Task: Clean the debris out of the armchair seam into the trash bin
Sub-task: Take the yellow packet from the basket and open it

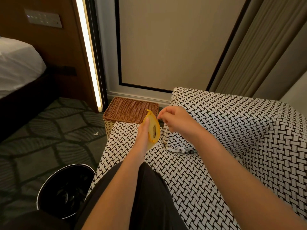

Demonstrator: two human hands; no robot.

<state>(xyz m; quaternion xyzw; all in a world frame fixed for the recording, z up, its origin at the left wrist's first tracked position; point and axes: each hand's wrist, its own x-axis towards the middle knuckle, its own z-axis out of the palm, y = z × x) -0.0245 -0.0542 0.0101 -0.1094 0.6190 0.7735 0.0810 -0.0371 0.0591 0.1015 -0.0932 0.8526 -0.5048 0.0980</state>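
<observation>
A: Where is the debris (181, 150) now?

B: It lies in the seam (166, 144) of the armchair (232, 130), below the right fingertips (162, 115) and a little toward the wrist. I see white torn scraps, like paper, and some thin dark bits in a short row.

A: What do the right fingers do?

B: The right hand (174, 121) is curled, and its fingertips pinch together on a tiny dark speck (159, 120), too small to name. It hangs above the seam, not touching the cloth.

A: And the left hand (143, 135)?

B: Its fingers (146, 125) are straight and pressed together, flat against a yellow pouch (153, 128). The thumb is hidden. The pouch stands upright just beside the right fingertips. It is soft and oval, with a stitched or zipped edge and a small dark label.

A: The armchair cloth?

B: White with a black basket-weave pattern, boxy cushions, quite flat.

A: The bin (54, 173)?

B: Round, black, with a pale rim, on the carpet (49, 138) well behind the left fingers, near the elbow. Pale scraps are inside.

A: Something in the way?

B: A leg (149, 188) in black cloth rests on the seat, between bin and seam. Beyond the fingertips stands a square wicker basket (131, 110), brown on top. One white scrap (96, 133) lies on the carpet to its left.
</observation>
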